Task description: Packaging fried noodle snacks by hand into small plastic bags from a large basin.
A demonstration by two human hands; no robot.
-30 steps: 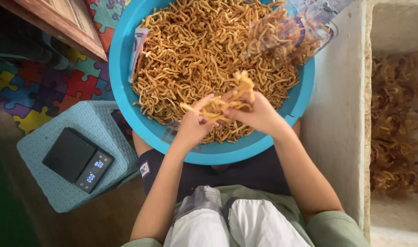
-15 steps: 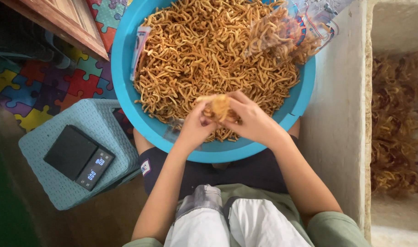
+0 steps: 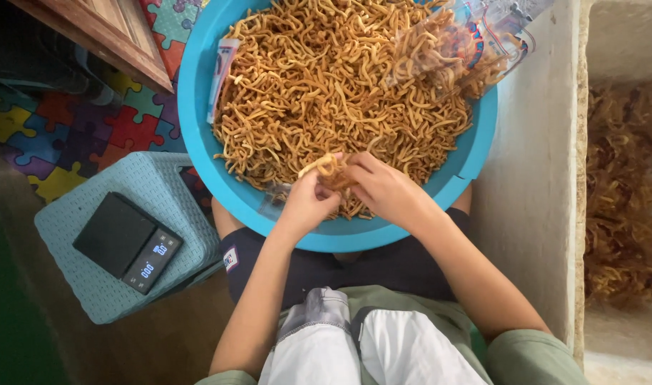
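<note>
Currently both hands pinch one clump of fried snack sticks (image 3: 331,170) at 6 o'clock in the blue basin (image 3: 197,153): left hand (image 3: 308,203) closed at 7, right hand (image 3: 386,191) closed at 4, equally near; clump's long axis 9-to-3.

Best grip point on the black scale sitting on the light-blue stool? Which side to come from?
Take the digital scale by its two long edges, coming straight down from above. It lies flat on the stool, a thin slab with bare sides, so fingers can pinch across its narrow width. Stay toward the plain black platform end, away from the lit display end. Both hands are at the blue basin.
</note>
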